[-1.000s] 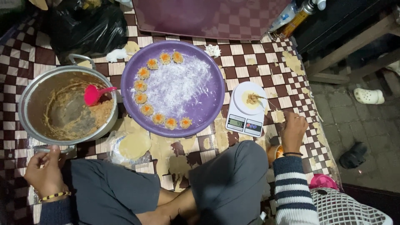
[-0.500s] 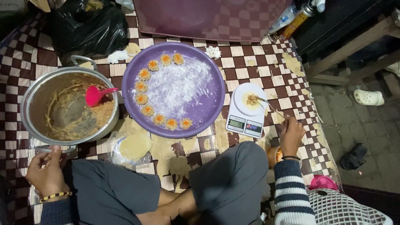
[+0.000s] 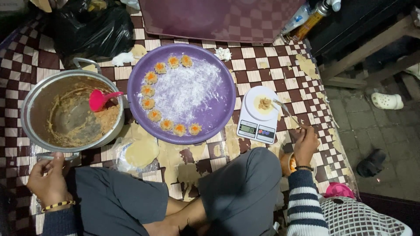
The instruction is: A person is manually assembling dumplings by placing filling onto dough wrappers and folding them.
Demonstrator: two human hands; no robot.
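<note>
The right hand [image 3: 305, 144] pinches a thin metal spoon [image 3: 286, 111] whose tip reaches the lump of filling [image 3: 264, 103] on the white kitchen scale [image 3: 259, 116], just right of the purple tray [image 3: 210, 94]. The left hand [image 3: 49, 177] curls around the near handle [image 3: 57, 155] of the metal pot [image 3: 35, 105], left of the tray.

We see a checkered mat [image 3: 306, 94] carrying a metal pot [image 3: 30, 109], purple tray [image 3: 218, 74], kitchen scale [image 3: 258, 129], black bag [image 3: 94, 26] and dough wrappers [image 3: 141, 152].
</note>
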